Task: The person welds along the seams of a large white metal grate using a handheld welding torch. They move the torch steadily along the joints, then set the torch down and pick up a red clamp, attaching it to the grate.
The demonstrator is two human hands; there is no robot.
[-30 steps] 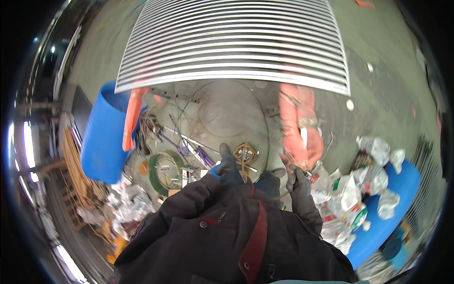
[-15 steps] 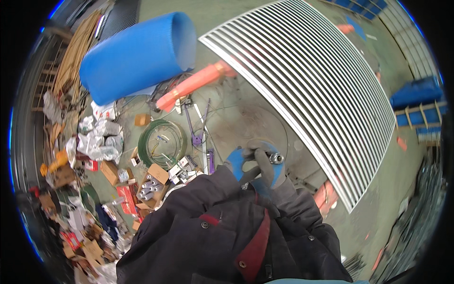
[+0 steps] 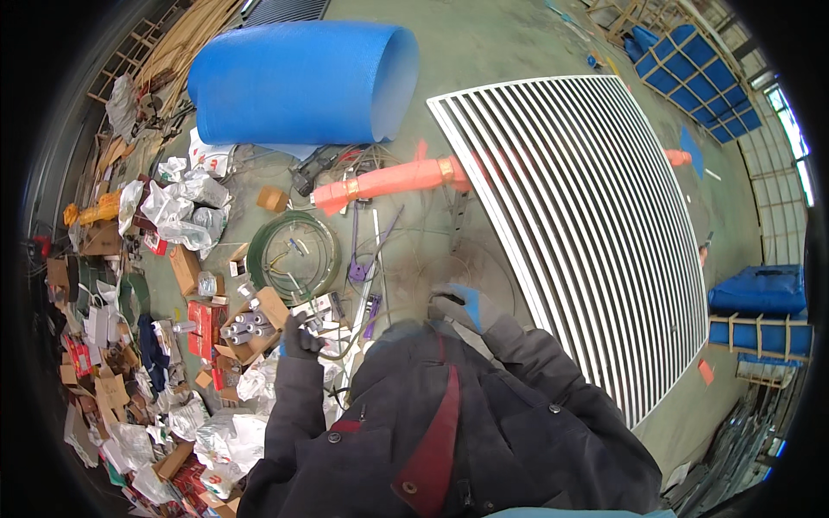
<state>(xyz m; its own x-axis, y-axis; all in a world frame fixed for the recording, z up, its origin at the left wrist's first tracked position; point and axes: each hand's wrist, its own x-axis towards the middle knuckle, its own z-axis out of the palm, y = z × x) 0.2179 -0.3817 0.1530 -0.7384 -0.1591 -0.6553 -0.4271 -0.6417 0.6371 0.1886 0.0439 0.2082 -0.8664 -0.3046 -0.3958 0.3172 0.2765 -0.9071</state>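
Note:
My left hand [image 3: 300, 338], in a dark grey glove with some blue, is held out to the left above the cardboard boxes. Its fingers are curled, and small metallic parts show close to its fingertips. A thin greyish-brown hose [image 3: 352, 344] bends from beside this hand toward the middle. Whether the hand grips the hose or another piece is unclear. In front of my chest, my right hand [image 3: 458, 308] wears a grey glove with a blue back. Its fingers are bent inward, and what they hold is hidden.
On the right lies a large slatted white metal panel [image 3: 570, 224] on orange-wrapped supports [image 3: 389, 180]. A blue plastic roll [image 3: 294, 82] is at the back. Left of me are a green coil [image 3: 252, 259], an open box [image 3: 275, 304] of grey tubes, purple tools [image 3: 357, 271] and plastic bags [image 3: 177, 211].
My hands were together at my chest, with a round metal fitting showing there. Now they are apart: the left has moved far left, and the fitting no longer shows plainly. My view has turned.

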